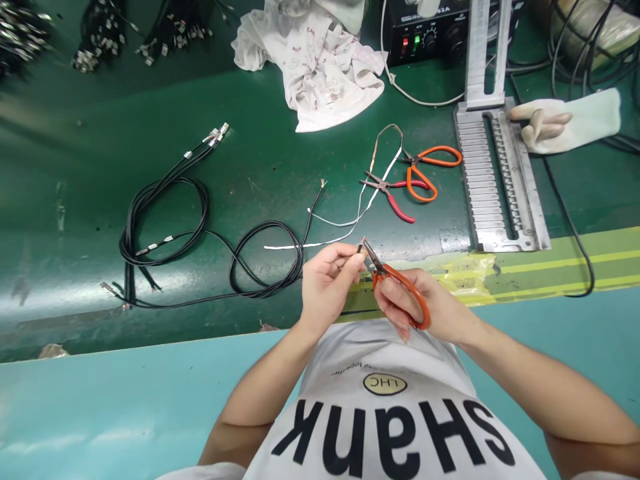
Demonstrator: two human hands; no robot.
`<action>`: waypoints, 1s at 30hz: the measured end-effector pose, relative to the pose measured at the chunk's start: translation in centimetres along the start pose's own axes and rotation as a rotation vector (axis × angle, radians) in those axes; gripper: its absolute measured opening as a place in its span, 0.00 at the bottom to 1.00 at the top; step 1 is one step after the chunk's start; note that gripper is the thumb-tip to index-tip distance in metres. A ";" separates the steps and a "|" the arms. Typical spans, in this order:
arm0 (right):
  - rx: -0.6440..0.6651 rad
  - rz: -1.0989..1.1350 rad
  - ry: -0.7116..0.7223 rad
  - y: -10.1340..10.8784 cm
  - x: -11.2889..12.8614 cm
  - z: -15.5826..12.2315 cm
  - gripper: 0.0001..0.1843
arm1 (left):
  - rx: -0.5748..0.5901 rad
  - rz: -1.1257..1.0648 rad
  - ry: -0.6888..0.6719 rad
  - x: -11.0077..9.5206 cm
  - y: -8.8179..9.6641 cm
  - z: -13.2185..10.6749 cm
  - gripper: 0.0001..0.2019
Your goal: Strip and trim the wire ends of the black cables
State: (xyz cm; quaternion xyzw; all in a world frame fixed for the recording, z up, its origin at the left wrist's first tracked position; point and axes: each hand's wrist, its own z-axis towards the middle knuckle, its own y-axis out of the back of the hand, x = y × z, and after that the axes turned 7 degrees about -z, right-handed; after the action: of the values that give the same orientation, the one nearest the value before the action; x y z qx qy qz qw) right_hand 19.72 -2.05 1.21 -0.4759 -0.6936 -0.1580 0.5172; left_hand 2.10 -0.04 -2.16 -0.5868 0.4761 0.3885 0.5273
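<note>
My left hand (327, 283) pinches the end of a black cable, whose stripped tip with small coloured wires sticks out past the thumb. Orange-handled scissors (407, 293) are in my right hand (425, 303), its fingers wrapped round the loops. The blades point up and left, and their tips meet the wires at the cable end. Left of my hands lies a coiled black cable (265, 223), with another bared end (323, 183) standing out above it. Beyond my hands lie red-handled pliers (400, 208) and a second pair of orange scissors (440, 158), partly overlapping.
Further left, a bundle of black cables (130, 227) with metal connectors lies coiled. A slotted metal fixture (477, 180) stands right, beside a white glove (575, 123). At the back are a white cloth (320, 73) and a black control box (430, 40). Thin white strips (330, 241) lie near the pliers.
</note>
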 end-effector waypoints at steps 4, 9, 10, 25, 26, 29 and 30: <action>-0.007 0.017 -0.011 0.5 -0.1 -0.7 0.28 | -0.002 -0.004 0.011 0.1 0.1 0.0 0.07; 0.062 -0.019 -0.017 0.4 0.2 -0.8 0.29 | 0.012 0.031 0.032 -0.2 0.0 0.0 0.08; 0.066 -0.009 -0.018 0.3 0.2 -0.6 0.29 | 0.008 0.038 0.035 -0.2 0.0 0.0 0.08; 0.043 0.122 0.028 -0.6 0.2 -0.2 0.28 | -0.026 0.059 0.030 -0.5 -0.5 -0.2 0.08; 0.040 0.123 0.025 -0.6 0.2 -0.1 0.28 | -0.031 0.063 0.028 -0.5 -0.5 -0.2 0.08; 0.041 0.108 0.016 -0.6 0.1 -0.1 0.27 | -0.040 0.068 0.029 -0.5 -0.6 -0.2 0.08; 0.040 0.095 0.011 -0.5 0.1 -0.1 0.27 | -0.044 0.067 0.031 -0.4 -0.6 -0.3 0.09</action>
State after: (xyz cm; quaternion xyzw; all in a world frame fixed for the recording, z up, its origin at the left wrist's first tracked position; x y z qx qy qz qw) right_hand 19.33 -2.31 1.42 -0.4970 -0.6705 -0.1221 0.5371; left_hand 2.60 -0.23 -1.55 -0.5880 0.4948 0.4072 0.4936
